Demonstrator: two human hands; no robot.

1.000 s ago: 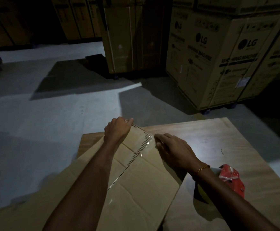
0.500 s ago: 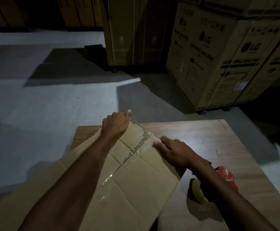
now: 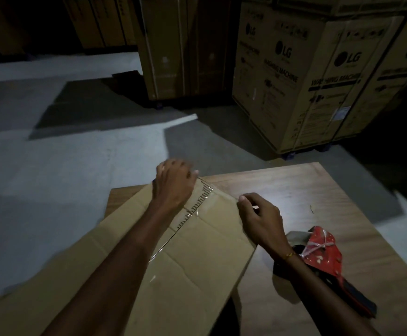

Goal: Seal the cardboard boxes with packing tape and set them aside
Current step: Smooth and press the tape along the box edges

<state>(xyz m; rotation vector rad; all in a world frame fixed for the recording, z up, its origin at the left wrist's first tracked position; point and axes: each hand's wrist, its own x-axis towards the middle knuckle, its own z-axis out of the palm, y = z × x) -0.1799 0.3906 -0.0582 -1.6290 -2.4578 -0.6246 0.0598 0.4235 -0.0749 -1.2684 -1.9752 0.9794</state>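
A flattened cardboard box (image 3: pixel 192 270) lies slanted across the wooden table (image 3: pixel 301 190), overhanging its left edge. A strip of clear tape (image 3: pixel 173 236) runs along its seam beside a row of printed black bars. My left hand (image 3: pixel 173 185) grips the box's far corner, fingers curled over the edge. My right hand (image 3: pixel 260 219) holds the box's right edge near that corner, fingertips bent on the cardboard. A red tape dispenser (image 3: pixel 323 251) lies on the table by my right wrist.
Large printed appliance cartons (image 3: pixel 294 76) stand on the floor beyond the table at the right, and a tall plain carton (image 3: pixel 173 49) behind the middle. Grey concrete floor (image 3: pixel 64 166) stretches to the left. More cartons line the dark back wall.
My left hand has slid further over the box's far corner. My right hand has drawn back slightly along the right edge and its fingers have bent. The view has shifted a little.
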